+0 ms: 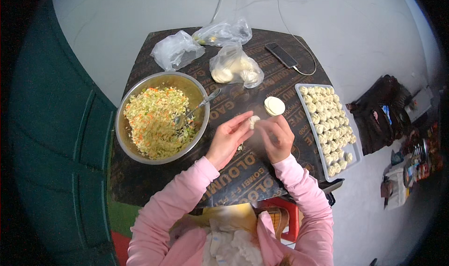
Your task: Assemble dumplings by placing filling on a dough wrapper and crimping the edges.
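Note:
Between the fingertips of my left hand (229, 136) is a small pleated dumpling (254, 122) of pale dough. My right hand (279, 136) is close at its right side, the fingertips blurred; whether they grip the dough I cannot tell. Just beyond my right hand lies a small stack of round dough wrappers (274, 106). To the left stands a steel bowl (121, 139) of chopped vegetable filling (158, 120) with orange and green bits. A metal spoon (207, 99) leans in it, its handle over the right rim. A few filling crumbs lie under my hands.
On the right, a plastic tray (353, 157) bears rows of pleated dumplings (328, 125). At the back are a bag of wrappers (236, 69), two more clear plastic bags (177, 50) (224, 33), and a phone (281, 55) on a white cable. The dark printed board tabletop (231, 182) ends before me.

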A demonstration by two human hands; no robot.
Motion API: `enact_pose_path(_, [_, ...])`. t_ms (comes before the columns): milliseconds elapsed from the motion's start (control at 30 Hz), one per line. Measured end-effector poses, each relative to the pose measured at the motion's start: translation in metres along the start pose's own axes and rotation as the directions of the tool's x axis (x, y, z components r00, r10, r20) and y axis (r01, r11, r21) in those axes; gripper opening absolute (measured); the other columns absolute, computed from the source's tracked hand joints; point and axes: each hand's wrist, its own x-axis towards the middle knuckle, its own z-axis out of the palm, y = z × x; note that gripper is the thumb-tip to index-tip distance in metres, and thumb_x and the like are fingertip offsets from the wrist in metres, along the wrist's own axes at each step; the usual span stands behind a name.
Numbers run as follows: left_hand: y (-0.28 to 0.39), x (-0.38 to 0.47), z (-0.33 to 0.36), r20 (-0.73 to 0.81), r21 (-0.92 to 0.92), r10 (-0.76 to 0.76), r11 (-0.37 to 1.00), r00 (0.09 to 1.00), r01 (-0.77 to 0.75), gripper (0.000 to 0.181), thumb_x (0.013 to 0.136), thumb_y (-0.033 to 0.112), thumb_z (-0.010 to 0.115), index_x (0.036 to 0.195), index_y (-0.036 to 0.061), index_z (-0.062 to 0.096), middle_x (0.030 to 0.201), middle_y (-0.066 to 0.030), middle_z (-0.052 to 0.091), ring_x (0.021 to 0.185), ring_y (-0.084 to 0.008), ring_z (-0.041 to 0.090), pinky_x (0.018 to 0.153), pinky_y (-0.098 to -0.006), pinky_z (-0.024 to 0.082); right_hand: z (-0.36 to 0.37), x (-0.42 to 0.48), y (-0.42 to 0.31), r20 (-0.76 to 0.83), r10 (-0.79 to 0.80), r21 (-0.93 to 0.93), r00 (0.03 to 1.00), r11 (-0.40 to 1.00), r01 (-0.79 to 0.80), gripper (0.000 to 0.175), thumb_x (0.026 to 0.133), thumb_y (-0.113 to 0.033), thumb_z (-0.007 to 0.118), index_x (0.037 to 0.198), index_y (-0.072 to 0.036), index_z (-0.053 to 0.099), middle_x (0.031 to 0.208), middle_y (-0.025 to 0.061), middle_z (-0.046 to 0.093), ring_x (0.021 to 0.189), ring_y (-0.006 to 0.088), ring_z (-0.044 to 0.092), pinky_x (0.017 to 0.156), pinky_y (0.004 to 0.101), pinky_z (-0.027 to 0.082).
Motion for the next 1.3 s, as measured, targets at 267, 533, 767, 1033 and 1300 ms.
enact_pose_path(267, [-0.0013, -0.001, -0.0026, 0.01, 0.018, 0.016, 1.0, 1.0, -0.017, 0.037, 0.094, 0.013, 0.056, 0.129, 0.0044, 0.052, 0.121, -0.0029, 0.059, 0.106, -0.0083, 0.055, 0.092, -0.0244, 0.045, -0.0009, -0.0003, -0.0031, 0.016, 0.001, -0.042, 1.0, 0.999, 0.0, 0.021, 0.068, 0.005, 0.072, 0.087, -0.003, 0.066, 0.075, 0.0084, 0.055, 0.068, 0.023, 0.057, 0.059, 0.0319, 0.045])
enact_pose_path(533, [-0.0044, -0.0006, -0.0042, 0.002, 0.026, 0.001, 1.0, 1.0, -0.001, 0.035, 0.093, 0.014, 0.057, 0.128, 0.007, 0.054, 0.12, -0.0015, 0.059, 0.105, -0.0077, 0.055, 0.091, -0.0247, 0.045, -0.0011, -0.0007, -0.0034, 0.037, 0.004, -0.012, 0.999, 1.0, -0.004, 0.02, 0.068, 0.004, 0.071, 0.086, -0.002, 0.065, 0.076, 0.0091, 0.057, 0.069, 0.0238, 0.058, 0.06, 0.0318, 0.046])
enact_pose_path(767, [-0.0026, 0.0001, -0.0052, 0.006, -0.03, 0.007, 1.0, 1.0, -0.006, 0.035, 0.094, 0.014, 0.057, 0.128, 0.0068, 0.053, 0.116, -0.0014, 0.06, 0.104, -0.0082, 0.056, 0.091, -0.0247, 0.046, 0.0009, 0.0006, -0.0021, 0.034, -0.003, 0.004, 0.999, 1.0, 0.003, 0.02, 0.069, 0.005, 0.071, 0.087, -0.002, 0.065, 0.076, 0.009, 0.057, 0.068, 0.0239, 0.058, 0.059, 0.032, 0.046])
enact_pose_path(1033, [-0.0018, -0.0002, -0.0032, -0.013, -0.006, -0.005, 1.0, 1.0, 0.005, 0.034, 0.094, 0.013, 0.056, 0.127, 0.0066, 0.054, 0.117, -0.0013, 0.059, 0.103, -0.0075, 0.056, 0.091, -0.0244, 0.046, -0.0017, 0.0015, -0.0022, 0.036, -0.031, -0.026, 0.999, 0.999, 0.032, 0.021, 0.068, 0.004, 0.072, 0.087, -0.003, 0.065, 0.076, 0.0085, 0.056, 0.068, 0.0236, 0.058, 0.058, 0.0324, 0.046])
enact_pose_path(1300, [-0.0049, 0.0013, -0.0062, -0.006, -0.007, -0.012, 1.0, 1.0, 0.012, 0.033, 0.094, 0.014, 0.055, 0.127, 0.007, 0.054, 0.117, -0.0006, 0.059, 0.103, -0.0066, 0.056, 0.089, -0.0231, 0.046, 0.0005, -0.0003, 0.0015, 0.041, -0.028, -0.015, 0.999, 0.999, 0.028, 0.02, 0.069, 0.004, 0.071, 0.087, -0.003, 0.065, 0.076, 0.0091, 0.056, 0.069, 0.024, 0.058, 0.059, 0.0322, 0.046])
